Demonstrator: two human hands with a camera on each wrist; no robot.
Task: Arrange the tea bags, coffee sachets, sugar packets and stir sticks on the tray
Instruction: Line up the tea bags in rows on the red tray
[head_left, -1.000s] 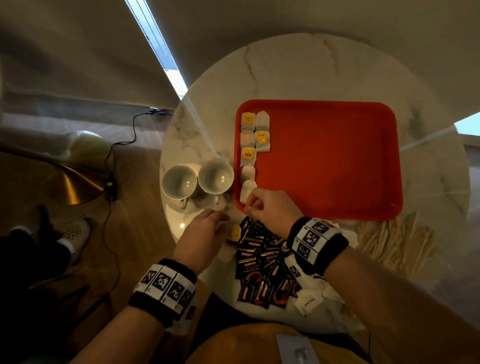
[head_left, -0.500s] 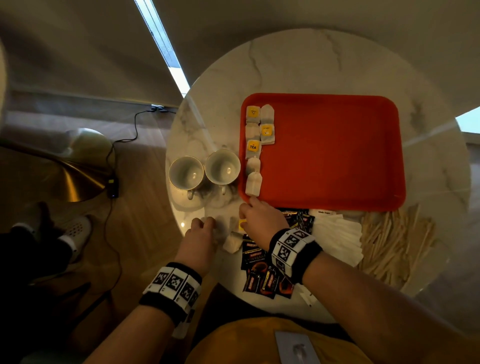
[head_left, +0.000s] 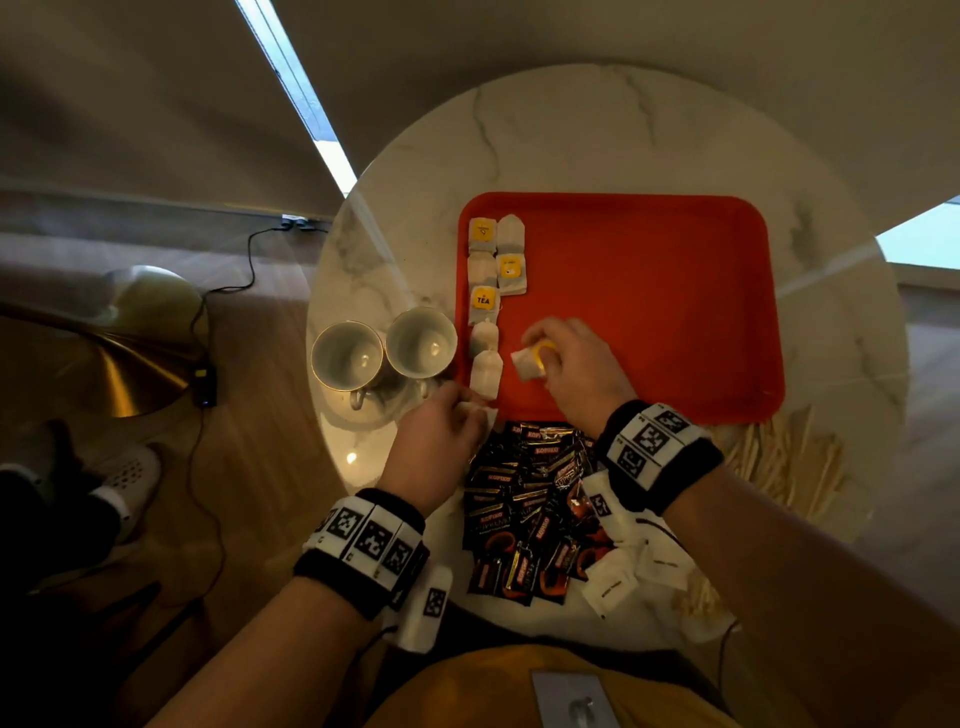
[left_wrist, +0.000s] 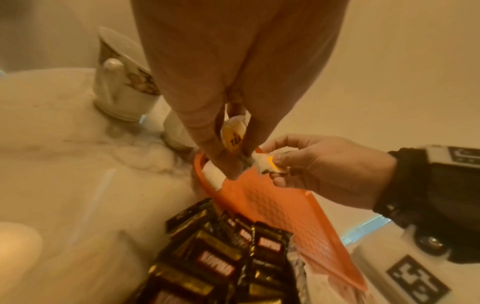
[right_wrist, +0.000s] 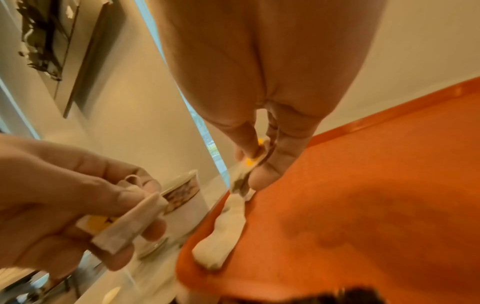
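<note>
My right hand (head_left: 579, 364) sits over the near-left part of the red tray (head_left: 649, 291), fingers curled, pinching a tea bag with a yellow tag (head_left: 530, 361) just above the tray floor. My left hand (head_left: 441, 441) is at the tray's near-left corner, over the marble table (head_left: 571, 130), fingers bent around a second tea bag (left_wrist: 232, 134). A column of laid tea bags (head_left: 485, 312) runs along the tray's left rim; the rest of the tray floor is bare red. Two cups (head_left: 384, 353) crowd the tray's left edge. Coffee sachets (head_left: 530, 509) lie heaped below the near rim between my wrists, sugar packets (head_left: 618, 571) beside them, stir sticks (head_left: 795, 462) off to the right.
</note>
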